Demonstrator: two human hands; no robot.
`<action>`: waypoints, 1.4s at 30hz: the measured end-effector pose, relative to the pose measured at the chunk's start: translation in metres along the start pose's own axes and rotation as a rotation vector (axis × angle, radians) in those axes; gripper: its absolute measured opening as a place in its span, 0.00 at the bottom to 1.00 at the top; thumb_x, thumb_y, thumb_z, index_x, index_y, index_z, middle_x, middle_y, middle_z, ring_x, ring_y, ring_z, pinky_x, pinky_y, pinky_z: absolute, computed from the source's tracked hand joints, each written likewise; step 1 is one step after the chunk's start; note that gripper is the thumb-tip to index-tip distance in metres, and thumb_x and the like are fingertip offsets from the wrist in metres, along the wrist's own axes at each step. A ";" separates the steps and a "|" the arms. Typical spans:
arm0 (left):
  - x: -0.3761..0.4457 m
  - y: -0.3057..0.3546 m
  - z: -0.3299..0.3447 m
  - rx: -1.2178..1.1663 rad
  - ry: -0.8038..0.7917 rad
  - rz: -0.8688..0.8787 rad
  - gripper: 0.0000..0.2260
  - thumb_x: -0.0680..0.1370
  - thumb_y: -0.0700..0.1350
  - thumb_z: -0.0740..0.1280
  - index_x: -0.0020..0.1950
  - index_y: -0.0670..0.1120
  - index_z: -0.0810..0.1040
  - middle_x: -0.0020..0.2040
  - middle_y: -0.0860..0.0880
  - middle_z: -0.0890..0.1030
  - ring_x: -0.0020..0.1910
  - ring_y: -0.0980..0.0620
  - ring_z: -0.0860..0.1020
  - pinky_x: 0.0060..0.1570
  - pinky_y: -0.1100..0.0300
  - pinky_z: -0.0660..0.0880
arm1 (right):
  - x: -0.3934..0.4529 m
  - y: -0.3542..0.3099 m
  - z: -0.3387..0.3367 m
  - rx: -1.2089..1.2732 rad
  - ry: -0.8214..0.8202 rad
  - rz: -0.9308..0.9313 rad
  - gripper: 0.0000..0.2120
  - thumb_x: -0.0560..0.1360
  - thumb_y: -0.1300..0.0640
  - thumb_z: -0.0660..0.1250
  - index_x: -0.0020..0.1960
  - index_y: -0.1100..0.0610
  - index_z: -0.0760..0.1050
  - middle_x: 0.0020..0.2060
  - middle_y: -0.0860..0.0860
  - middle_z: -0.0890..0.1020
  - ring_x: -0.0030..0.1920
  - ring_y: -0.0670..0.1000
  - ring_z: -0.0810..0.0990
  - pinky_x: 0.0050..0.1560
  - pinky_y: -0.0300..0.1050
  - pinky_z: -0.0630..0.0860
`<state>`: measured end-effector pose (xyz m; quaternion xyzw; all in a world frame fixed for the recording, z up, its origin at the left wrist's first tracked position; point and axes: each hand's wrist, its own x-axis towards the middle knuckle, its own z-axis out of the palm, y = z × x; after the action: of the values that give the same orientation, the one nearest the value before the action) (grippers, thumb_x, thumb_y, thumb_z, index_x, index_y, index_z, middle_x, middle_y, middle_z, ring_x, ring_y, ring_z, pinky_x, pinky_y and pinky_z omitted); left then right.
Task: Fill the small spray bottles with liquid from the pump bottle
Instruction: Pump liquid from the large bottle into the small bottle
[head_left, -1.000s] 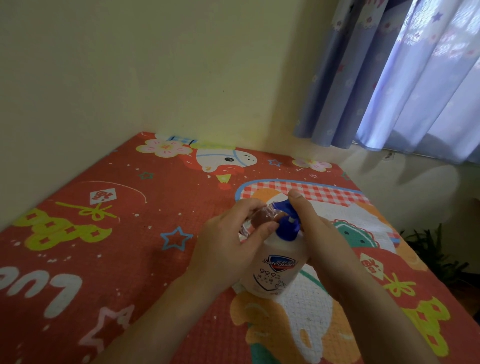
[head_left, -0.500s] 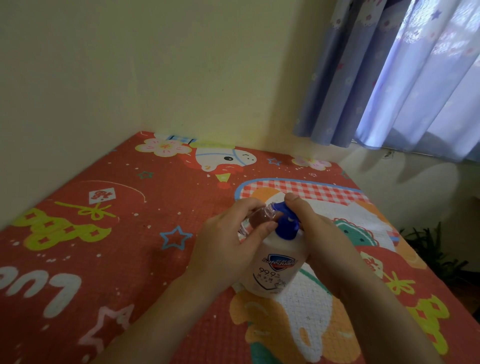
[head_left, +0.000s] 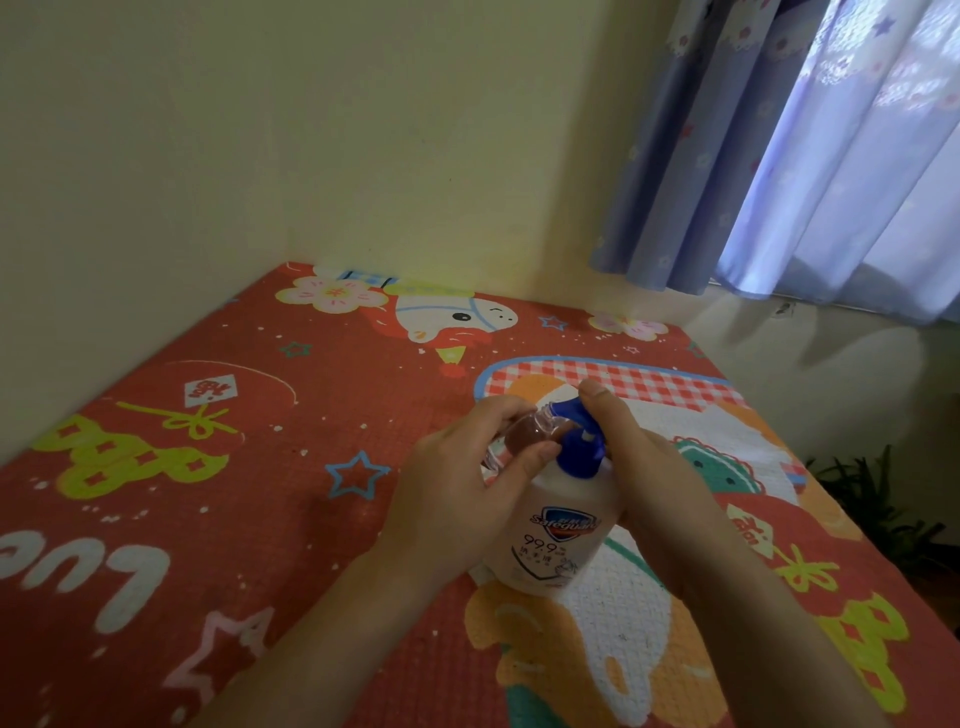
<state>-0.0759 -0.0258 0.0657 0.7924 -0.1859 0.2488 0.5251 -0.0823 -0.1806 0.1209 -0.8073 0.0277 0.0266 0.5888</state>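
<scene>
A white pump bottle (head_left: 556, 535) with a blue pump head (head_left: 579, 447) stands on the red patterned mat (head_left: 208, 467). My left hand (head_left: 457, 499) grips a small clear spray bottle (head_left: 524, 434), tilted, with its mouth at the pump's spout. My right hand (head_left: 639, 467) wraps around the right side of the pump bottle, and its thumb presses on top of the blue pump head. The lower part of the small bottle is hidden behind my left fingers.
The mat covers a raised surface set into a corner of cream walls. A blue curtain (head_left: 779, 156) hangs at the upper right. A green plant (head_left: 872, 509) stands beyond the mat's right edge.
The pump head has come back up a little under my right thumb. Both hands and both bottles stay where they were.
</scene>
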 end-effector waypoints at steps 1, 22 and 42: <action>0.000 0.001 0.000 0.004 0.001 0.003 0.10 0.78 0.56 0.69 0.58 0.60 0.75 0.52 0.62 0.83 0.51 0.64 0.81 0.47 0.59 0.79 | -0.001 -0.001 0.000 -0.003 0.000 -0.001 0.26 0.65 0.24 0.57 0.46 0.40 0.85 0.46 0.49 0.87 0.49 0.53 0.85 0.59 0.60 0.78; -0.005 0.003 -0.003 -0.054 0.008 0.006 0.14 0.79 0.60 0.63 0.60 0.55 0.77 0.51 0.60 0.84 0.50 0.64 0.82 0.44 0.61 0.79 | -0.012 -0.010 0.000 -0.078 0.142 -0.058 0.25 0.75 0.32 0.53 0.35 0.45 0.80 0.38 0.41 0.82 0.42 0.43 0.80 0.38 0.40 0.71; -0.010 -0.005 -0.028 -0.059 0.139 -0.029 0.11 0.80 0.60 0.63 0.57 0.56 0.77 0.47 0.57 0.85 0.34 0.49 0.81 0.35 0.49 0.75 | -0.020 -0.014 0.025 -0.472 0.547 -0.750 0.11 0.78 0.49 0.64 0.55 0.53 0.80 0.48 0.44 0.80 0.48 0.42 0.75 0.47 0.34 0.74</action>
<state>-0.0867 0.0017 0.0655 0.7601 -0.1446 0.2900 0.5633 -0.1011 -0.1521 0.1280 -0.8499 -0.1174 -0.3927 0.3312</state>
